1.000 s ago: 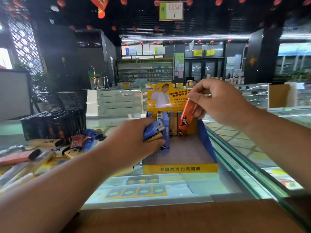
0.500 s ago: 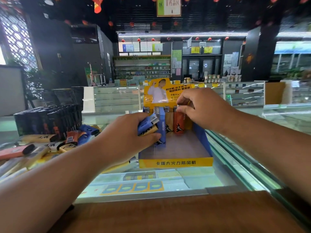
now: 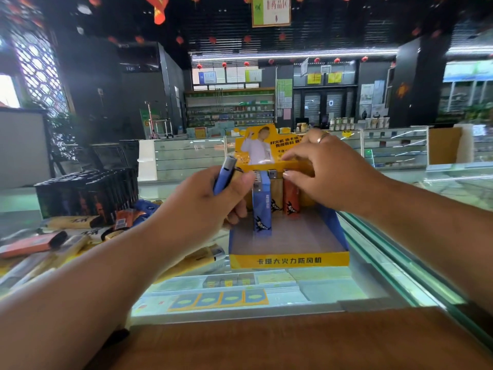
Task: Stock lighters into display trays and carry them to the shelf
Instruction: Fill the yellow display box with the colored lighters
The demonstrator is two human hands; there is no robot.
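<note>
While the glass counter glows over the packets beneath it, shop shelves line the dim back wall. Loose lighters sprawl at left, next to a black tray of dark ones. The left hand covers the display tray at its left side, fingers wrapped round a blue lighter: long axis near upright, cap up, tipped right. The right hand sits over the back row, fingers bent, thumb at the top of the orange lighter. Gripping or just touching? Can't tell. That one stands upright in the tray, near a second blue lighter.
</note>
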